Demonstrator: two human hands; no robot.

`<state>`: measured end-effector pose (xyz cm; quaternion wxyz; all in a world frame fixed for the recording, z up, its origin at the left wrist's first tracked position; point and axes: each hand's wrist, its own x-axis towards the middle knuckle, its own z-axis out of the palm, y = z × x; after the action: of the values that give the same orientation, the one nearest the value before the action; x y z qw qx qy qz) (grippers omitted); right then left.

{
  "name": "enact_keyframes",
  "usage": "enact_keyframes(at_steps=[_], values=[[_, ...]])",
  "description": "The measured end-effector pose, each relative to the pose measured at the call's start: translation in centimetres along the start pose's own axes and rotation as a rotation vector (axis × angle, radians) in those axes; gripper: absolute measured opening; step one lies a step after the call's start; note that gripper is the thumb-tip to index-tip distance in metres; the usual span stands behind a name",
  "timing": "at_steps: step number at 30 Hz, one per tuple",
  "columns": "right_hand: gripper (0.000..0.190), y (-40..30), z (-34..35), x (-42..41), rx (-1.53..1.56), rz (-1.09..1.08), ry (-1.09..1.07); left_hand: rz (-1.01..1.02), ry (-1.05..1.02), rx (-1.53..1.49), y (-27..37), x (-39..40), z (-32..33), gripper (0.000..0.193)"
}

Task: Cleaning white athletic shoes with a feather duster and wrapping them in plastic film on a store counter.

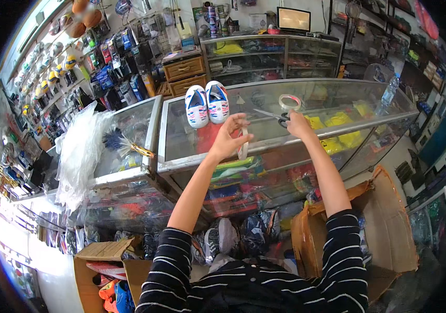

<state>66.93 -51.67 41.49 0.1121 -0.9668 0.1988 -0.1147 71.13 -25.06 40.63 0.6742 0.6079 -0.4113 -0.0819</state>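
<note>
My left hand holds a roll of tape upright over the glass display counter, its thumb and fingers around the roll's side. To the right, my right hand is at the black handles of a pair of scissors, whose blades point left; whether the fingers grip them firmly is unclear. Just behind that hand, a second tape roll rests on the glass. A pair of white shoes with blue and pink marks stands beyond my left hand, toes towards me.
A water bottle stands at the counter's right end. Clear plastic bags and a feather-like shuttlecock or duster lie on the left counter. Open cardboard boxes stand below, near my arms. A monitor sits on the rear cabinet.
</note>
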Motion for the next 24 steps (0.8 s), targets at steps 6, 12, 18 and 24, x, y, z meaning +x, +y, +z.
enact_keyframes(at_steps=[6, 12, 18, 24], values=[[0.061, -0.2, -6.1, -0.5, 0.384, -0.397, -0.321, 0.008, 0.039, 0.004, -0.5, -0.5, -1.4, 0.065], [0.059, -1.3, -10.4, -1.6, 0.233, -0.403, -0.526, 0.011, 0.037, 0.018, 0.3, -0.5, -0.8, 0.065], [0.044, -2.3, -10.8, -2.0, 0.226, -0.424, -0.55, 0.036, 0.025, 0.004, 0.5, -0.7, -0.4, 0.064], [0.028, -2.7, -11.0, -2.3, 0.284, -0.427, -0.586, 0.028, 0.01, 0.028, 0.5, -0.9, -0.2, 0.065]])
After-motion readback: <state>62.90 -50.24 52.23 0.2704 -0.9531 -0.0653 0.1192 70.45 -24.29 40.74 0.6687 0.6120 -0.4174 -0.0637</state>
